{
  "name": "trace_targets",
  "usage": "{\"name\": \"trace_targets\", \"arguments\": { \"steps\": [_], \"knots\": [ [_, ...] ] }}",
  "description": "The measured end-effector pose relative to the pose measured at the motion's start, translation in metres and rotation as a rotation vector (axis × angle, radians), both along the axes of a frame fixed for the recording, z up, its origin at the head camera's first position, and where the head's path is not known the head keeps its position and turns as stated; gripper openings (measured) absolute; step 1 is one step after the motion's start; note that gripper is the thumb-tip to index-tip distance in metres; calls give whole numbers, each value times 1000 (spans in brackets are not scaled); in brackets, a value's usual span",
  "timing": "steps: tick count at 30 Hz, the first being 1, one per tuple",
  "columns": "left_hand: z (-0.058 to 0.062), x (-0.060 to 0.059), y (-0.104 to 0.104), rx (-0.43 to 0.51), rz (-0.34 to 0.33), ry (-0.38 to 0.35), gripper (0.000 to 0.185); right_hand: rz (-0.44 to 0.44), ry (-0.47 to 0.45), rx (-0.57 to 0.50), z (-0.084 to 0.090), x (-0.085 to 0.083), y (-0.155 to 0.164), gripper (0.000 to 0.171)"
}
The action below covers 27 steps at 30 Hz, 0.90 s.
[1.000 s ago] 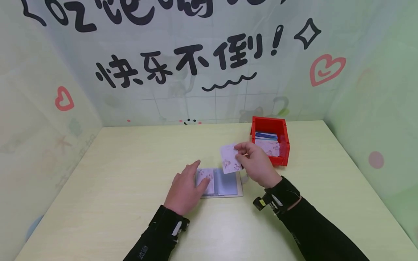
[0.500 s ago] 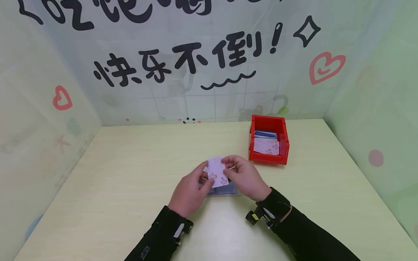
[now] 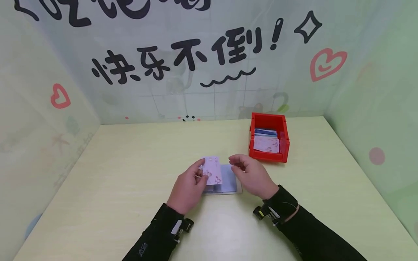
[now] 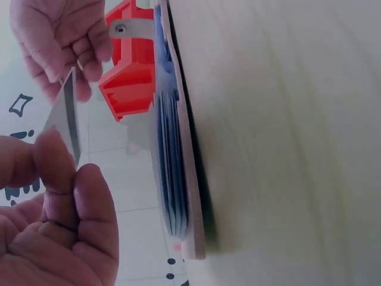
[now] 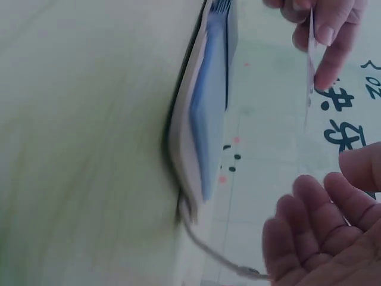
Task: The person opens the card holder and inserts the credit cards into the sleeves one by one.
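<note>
**Left hand holds a card over the card book**

The left hand (image 3: 187, 186) pinches a flowery card (image 3: 212, 170) just above the open card book (image 3: 228, 185) on the table (image 3: 114, 188). The right hand (image 3: 251, 175) is beside it, fingers loosely bent, holding nothing. Farther back sits a red bin (image 3: 269, 139) with more cards.

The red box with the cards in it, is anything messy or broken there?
Nothing broken. In the red box the top flowered card lies slightly crooked on the stack. The left hand pinches another card above the open card holder.
</note>
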<state>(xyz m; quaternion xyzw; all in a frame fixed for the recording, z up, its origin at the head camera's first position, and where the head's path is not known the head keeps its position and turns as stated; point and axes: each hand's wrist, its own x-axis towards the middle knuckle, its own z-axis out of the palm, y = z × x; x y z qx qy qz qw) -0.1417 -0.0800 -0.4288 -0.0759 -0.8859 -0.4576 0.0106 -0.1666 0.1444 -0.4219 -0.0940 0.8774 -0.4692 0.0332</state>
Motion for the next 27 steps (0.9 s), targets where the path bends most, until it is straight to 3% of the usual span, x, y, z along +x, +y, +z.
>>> {"name": "trace_targets", "arguments": {
  "steps": [5, 13, 27],
  "knots": [
    [1, -3, -3, -36, 48, -21, 52, -3, -52, 121, -1, -2, 8, 41],
    [1, -5, -6, -107, 63, -50, 46, 94, -148, 257, -3, -1, 10, 51],
    [-1, -8, -5, -178, 58, -63, 43, 106, -166, 329, -3, -2, 10, 53]
  ]
}}
